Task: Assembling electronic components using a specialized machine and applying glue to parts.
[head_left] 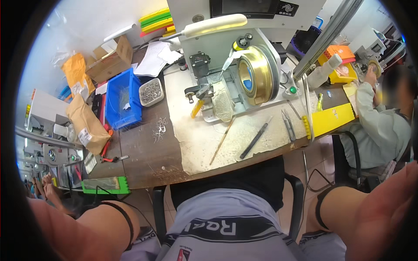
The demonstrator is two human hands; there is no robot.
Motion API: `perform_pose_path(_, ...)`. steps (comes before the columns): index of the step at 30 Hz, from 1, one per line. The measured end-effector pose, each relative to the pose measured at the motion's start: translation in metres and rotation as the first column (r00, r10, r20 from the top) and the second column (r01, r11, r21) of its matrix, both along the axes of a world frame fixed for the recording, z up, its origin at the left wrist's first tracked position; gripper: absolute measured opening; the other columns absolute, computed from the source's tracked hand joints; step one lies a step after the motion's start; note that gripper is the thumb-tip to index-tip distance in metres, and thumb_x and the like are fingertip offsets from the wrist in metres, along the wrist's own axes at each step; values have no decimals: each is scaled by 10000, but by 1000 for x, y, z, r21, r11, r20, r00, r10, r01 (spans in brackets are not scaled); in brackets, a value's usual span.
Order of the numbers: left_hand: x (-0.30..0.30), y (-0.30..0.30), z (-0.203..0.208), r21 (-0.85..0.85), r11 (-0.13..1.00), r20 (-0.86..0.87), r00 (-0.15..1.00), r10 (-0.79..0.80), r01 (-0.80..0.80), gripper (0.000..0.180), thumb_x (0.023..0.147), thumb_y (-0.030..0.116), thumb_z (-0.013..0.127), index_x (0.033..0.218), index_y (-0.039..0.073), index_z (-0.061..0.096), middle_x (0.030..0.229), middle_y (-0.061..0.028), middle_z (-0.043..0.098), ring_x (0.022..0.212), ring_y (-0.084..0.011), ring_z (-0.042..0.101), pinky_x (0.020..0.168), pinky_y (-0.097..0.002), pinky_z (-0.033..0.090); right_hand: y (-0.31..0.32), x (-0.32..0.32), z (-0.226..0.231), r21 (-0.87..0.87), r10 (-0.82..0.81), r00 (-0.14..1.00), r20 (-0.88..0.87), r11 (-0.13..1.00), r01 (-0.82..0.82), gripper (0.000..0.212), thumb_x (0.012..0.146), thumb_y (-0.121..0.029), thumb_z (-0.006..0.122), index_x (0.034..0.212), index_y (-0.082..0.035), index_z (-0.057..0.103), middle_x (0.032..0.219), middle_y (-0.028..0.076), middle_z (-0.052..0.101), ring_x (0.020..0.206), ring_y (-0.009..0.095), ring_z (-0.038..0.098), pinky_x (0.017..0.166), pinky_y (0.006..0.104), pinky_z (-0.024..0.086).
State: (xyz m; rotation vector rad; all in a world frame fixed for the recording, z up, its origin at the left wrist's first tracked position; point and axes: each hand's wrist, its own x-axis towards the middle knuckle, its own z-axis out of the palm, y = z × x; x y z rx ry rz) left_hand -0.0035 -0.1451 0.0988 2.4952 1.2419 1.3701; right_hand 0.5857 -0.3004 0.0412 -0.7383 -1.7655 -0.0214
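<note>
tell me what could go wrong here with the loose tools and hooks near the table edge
The thin brown stick and dark pen-like tool lie close to the front edge of the workbench; a knee or arm bump could knock them off. The loose metal hooks scattered beside the blue bin could snag or prick a hand. The right hand is raised off to the side, well clear of the bench.

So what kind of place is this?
Probably a small factory workshop. A bench machine with a brass wheel stands on a worn table, a tray of small metal parts sits beside it, and another worker sits at a similar station.
</note>
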Motion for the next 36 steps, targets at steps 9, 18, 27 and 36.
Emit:
perform_pose_path(9,-19,11,-38,-429,902,24,998,-50,55,339,997,276,577,1189,0,622,944,-112,558,859,-216,482,808,-357,374,156,-205,12,-167,-110,930,349,970,178,433,985,-254,643,1031,172,578,811,182,574,648,203,505,582,340,387)
perform_pose_path(18,-89,-15,-83,-529,837,36,988,-147,144,221,944,97,583,1101,-39,658,872,-123,579,841,-216,532,805,-338,409,97,-146,-63,-587,-233,870,435,659,470,93,824,19,724,916,12,727,751,92,653,605,163,549,544,260,398)
perform_pose_path(27,-78,5,-20,-392,917,-45,994,-101,76,307,1001,157,539,1174,-80,631,948,-128,599,886,-205,513,850,-361,397,115,-187,-88,-636,172,926,336,766,89,109,807,22,718,911,45,694,722,118,626,594,219,557,546,296,413)
perform_pose_path(36,-128,8,-16,-396,918,422,894,151,32,285,1031,146,512,1143,-88,632,928,-106,598,855,-170,542,808,-310,420,145,-269,-88,-468,336,878,341,871,-152,208,738,-10,781,934,-27,712,711,65,623,610,248,608,542,353,460)
